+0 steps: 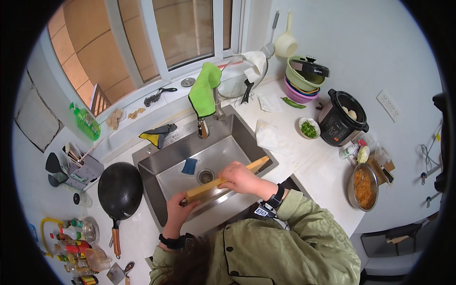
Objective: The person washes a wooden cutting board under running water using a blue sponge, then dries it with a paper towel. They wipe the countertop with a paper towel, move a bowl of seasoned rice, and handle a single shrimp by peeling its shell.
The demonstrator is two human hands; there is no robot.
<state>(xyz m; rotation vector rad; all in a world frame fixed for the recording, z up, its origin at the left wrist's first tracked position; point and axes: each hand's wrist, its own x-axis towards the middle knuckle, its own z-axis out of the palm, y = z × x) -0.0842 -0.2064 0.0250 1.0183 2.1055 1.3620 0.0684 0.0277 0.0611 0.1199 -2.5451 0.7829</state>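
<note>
A wooden board (206,189), seen nearly edge-on, is held over the near side of a stainless steel sink (167,181). My left hand (179,210) grips its left end, thumb on the near side. Farther right, my right hand (239,178) has its fingers curled over the upper edge near the middle. The board's far face is hidden. A blue scrubbing pad (189,166) lies on the sink floor beside the drain (205,176). Over the tap hangs a bright green cloth (205,91). A grey and yellow cloth (158,135) lies on the sink's back rim.
Left of the sink are a black wok (120,190), a utensil holder (83,169) and several bottles (73,245). On the right stand an electric pressure cooker (342,117), a bowl of chopped greens (309,128) and a steel bowl of shredded orange food (363,188). Stacked basins (302,80) stand behind.
</note>
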